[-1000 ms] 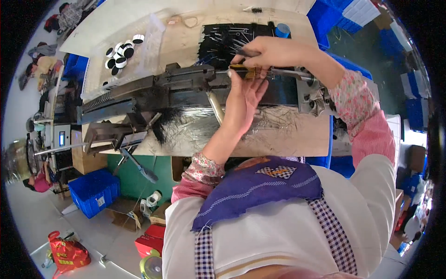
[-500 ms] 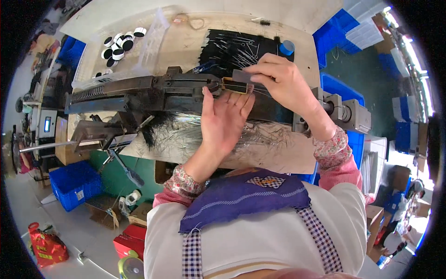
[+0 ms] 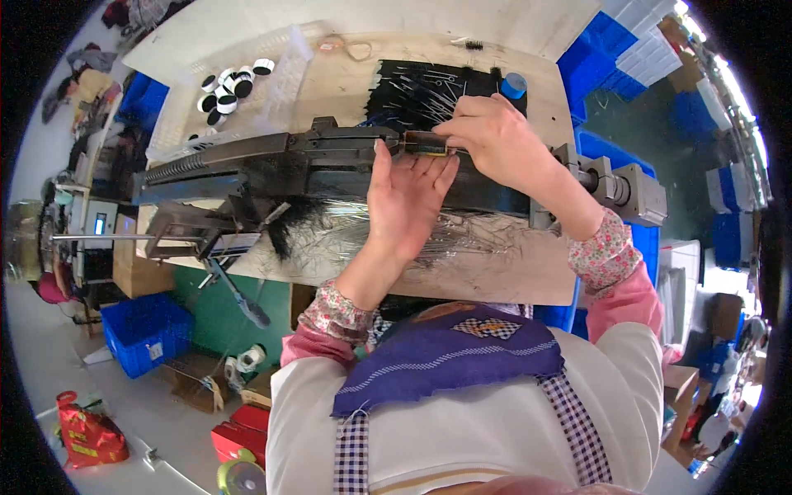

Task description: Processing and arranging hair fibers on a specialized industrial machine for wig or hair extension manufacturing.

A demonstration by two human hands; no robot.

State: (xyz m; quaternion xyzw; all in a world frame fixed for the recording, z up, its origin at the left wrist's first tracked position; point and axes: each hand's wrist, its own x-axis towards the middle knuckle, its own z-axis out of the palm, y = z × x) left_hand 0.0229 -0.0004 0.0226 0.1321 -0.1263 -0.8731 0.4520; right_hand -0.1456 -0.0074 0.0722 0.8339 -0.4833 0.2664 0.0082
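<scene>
Holder (image 3: 426, 143): the small, yellow-edged rectangular holder sat between both hands, at the right end of the dark machine's (image 3: 338, 153) central block and apparently in line with it.
Left hand (image 3: 403, 202): palm up, thumb well apart, the other fingers loosely extended with their tips at the holder's near edge; that pose probably steadied it from below while leaving its top uncovered.
Right hand (image 3: 503, 140): above the holder's right end, fingers bent and drawn together; whether they pinched anything could not be told, but coming from above seemingly kept them clear of the left.
Black mat (image 3: 480, 76): spread on the table (image 3: 524, 272) behind the machine, with thin metal pieces (image 3: 429, 99) on it, probably for easy reach.
Tray (image 3: 290, 73): stood left of the mat, its wall likely keeping the black-and-white round pieces (image 3: 227, 92) together.
</scene>
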